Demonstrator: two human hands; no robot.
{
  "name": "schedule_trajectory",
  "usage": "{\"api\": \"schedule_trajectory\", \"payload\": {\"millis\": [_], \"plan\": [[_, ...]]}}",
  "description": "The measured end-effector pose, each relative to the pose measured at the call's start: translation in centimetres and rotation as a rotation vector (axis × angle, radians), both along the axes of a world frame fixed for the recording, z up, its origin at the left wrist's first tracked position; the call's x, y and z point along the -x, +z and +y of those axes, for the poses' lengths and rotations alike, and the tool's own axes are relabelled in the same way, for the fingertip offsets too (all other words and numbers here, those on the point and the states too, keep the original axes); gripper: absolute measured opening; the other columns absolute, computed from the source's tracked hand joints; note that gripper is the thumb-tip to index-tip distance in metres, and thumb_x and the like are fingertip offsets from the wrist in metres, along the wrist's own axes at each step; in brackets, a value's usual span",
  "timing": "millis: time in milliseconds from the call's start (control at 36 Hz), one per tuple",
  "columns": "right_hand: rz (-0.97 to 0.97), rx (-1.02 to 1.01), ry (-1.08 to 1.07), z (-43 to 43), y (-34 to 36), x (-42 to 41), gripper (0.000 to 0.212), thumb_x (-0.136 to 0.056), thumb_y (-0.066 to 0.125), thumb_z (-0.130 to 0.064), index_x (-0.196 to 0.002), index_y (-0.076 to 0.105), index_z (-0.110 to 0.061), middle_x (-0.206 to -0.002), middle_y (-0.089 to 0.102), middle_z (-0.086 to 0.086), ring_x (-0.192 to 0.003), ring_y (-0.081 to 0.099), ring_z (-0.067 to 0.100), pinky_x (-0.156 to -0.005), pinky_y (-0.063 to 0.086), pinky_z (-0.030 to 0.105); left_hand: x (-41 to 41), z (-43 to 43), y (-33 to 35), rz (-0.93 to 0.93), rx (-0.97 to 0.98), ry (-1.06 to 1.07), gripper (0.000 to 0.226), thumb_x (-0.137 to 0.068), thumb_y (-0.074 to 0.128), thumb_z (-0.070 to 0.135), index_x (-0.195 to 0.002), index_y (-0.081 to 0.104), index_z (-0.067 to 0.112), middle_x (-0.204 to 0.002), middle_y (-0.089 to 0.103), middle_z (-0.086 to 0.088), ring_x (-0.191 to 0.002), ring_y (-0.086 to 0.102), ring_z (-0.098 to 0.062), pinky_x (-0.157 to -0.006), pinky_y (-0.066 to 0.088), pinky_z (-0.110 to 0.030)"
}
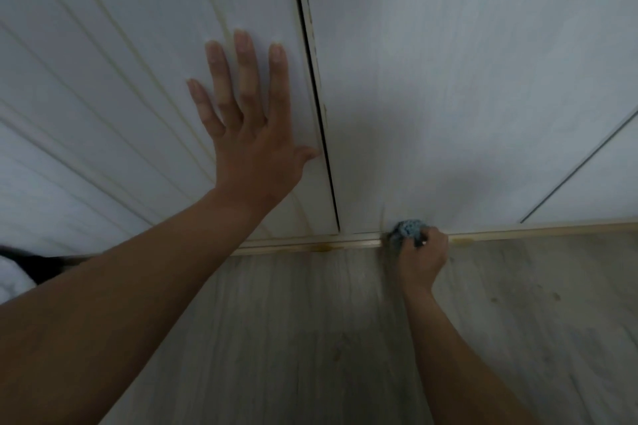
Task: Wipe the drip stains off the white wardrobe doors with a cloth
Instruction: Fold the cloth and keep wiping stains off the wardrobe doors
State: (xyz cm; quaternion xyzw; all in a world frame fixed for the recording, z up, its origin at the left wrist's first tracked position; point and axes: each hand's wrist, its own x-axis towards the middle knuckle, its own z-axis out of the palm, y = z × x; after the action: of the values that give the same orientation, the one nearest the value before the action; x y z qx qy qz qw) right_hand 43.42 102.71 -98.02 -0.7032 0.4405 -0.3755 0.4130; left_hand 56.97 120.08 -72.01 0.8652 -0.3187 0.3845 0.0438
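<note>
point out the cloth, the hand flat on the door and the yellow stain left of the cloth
cloth (407, 229): head view, the bunched blue-grey top of it
left hand (253, 148): head view, middle of the back of the hand
yellow stain (326, 247): head view, centre of the blotch

A room in a home, likely a bedroom: white wardrobe doors (448, 79) with grooved panels run down to a pale plinth (552, 230) on a grey wood-grain laminate floor (310, 338) (yellowish drips (324, 247) mark the plinth).
</note>
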Motion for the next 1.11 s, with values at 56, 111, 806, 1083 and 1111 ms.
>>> {"api": "schedule_trajectory", "payload": {"millis": [56,111,806,1083,1111], "plan": [[-0.061,0.060,0.004,-0.2,1.4,0.0,0.022,-0.075,0.068,0.018,-0.094,0.064,0.009,-0.098,0.060,0.028,-0.093,0.058,0.035,-0.080,0.035,0.011,-0.1,-0.1,-0.1,-0.015,0.000,0.002,0.137,-0.066,0.075,0.082,-0.159,0.012,0.004,-0.159,0.022,-0.038,-0.144,0.019,-0.063,-0.114,0.011,-0.078],[-0.167,0.160,0.011,-0.1,4.0,-0.4,0.019,-0.075,0.069,0.013,-0.093,0.064,0.006,-0.095,0.060,0.025,-0.088,0.055,0.022,-0.077,0.036,0.007,-0.1,-0.1,0.0,-0.017,0.000,0.000,0.136,-0.066,0.074,0.083,-0.159,0.012,0.004,-0.160,0.022,-0.038,-0.144,0.017,-0.062,-0.114,0.011,-0.077],[-0.329,0.236,-0.056,2.4,8.2,-3.2,0.014,-0.084,0.057,0.003,-0.098,0.059,0.004,-0.101,0.053,0.016,-0.091,0.048,0.018,-0.082,0.035,0.007,-0.6,0.3,-0.4,-0.087,-0.002,-0.002,0.134,-0.064,0.072,0.083,-0.159,0.018,0.006,-0.159,0.025,-0.036,-0.143,0.022,-0.061,-0.112,0.018,-0.077],[-0.043,0.053,0.081,3.4,1.4,-1.6,0.026,-0.078,0.061,0.020,-0.098,0.065,0.003,-0.101,0.057,0.020,-0.093,0.058,0.030,-0.080,0.046,0.024,-0.5,0.1,-0.4,-0.067,0.002,-0.009,0.133,-0.067,0.070,0.085,-0.159,0.015,0.006,-0.160,0.024,-0.036,-0.143,0.021,-0.062,-0.113,0.013,-0.077],[-0.107,0.088,0.049,3.5,2.9,-1.9,0.025,-0.079,0.062,0.019,-0.099,0.065,0.004,-0.101,0.058,0.021,-0.093,0.056,0.022,-0.081,0.046,0.017,-0.4,0.2,-0.3,-0.062,0.003,-0.012,0.132,-0.067,0.070,0.085,-0.158,0.015,0.006,-0.159,0.025,-0.037,-0.143,0.021,-0.063,-0.113,0.013,-0.077]]}}
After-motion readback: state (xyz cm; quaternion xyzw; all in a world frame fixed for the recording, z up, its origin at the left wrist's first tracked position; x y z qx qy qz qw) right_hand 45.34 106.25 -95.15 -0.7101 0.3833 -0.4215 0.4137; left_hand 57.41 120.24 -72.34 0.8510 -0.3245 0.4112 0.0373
